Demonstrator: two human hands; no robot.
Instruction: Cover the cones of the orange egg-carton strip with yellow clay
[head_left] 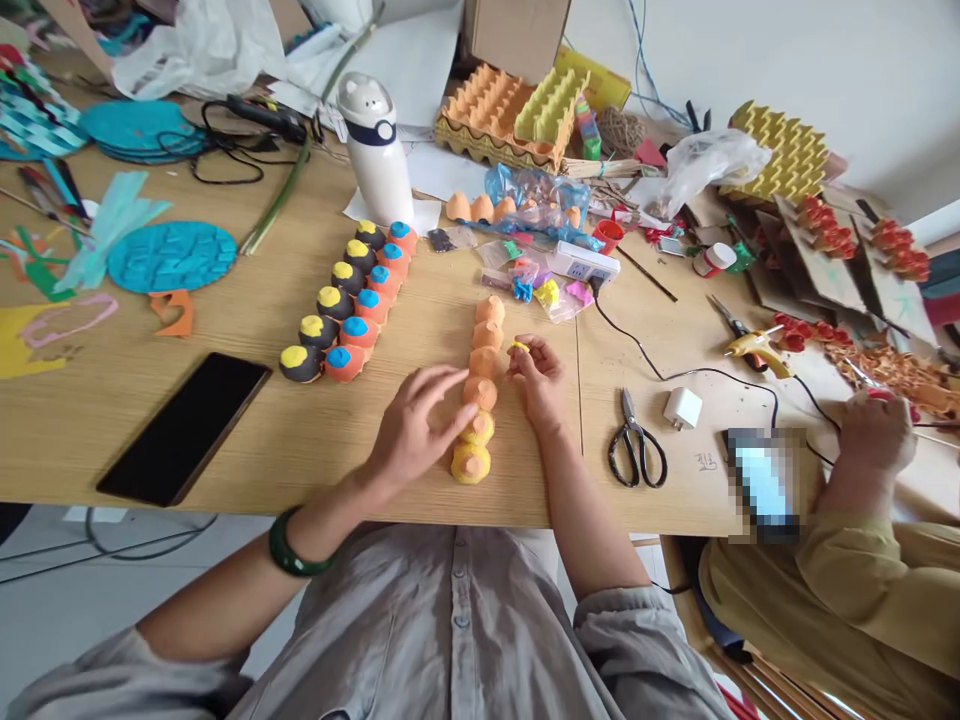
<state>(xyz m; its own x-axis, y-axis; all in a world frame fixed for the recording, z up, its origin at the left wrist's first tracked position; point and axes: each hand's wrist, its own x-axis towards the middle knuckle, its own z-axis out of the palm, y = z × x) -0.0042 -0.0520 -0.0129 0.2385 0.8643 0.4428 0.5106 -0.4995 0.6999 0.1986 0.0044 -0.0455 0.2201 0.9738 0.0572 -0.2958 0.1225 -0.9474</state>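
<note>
My left hand (420, 422) is spread, its fingertips touching the left side of a row of orange egg-carton bumps (487, 335). The two bumps nearest me have yellow (470, 463) around an orange centre. Just right of the row, my right hand (538, 375) pinches a small yellow lump (519, 346) between thumb and finger. Further left stand two joined rows of bumps: black ones with yellow tops (331, 300) and orange ones with blue tops (371, 301).
A black phone (185, 428) lies at the left, black-handled scissors (637, 452) and a white charger (683, 408) at the right. Behind are a white bottle (379, 165), coloured clay bags (536, 290) and a power strip (585, 264). Another person's hand (876, 432) is at the far right.
</note>
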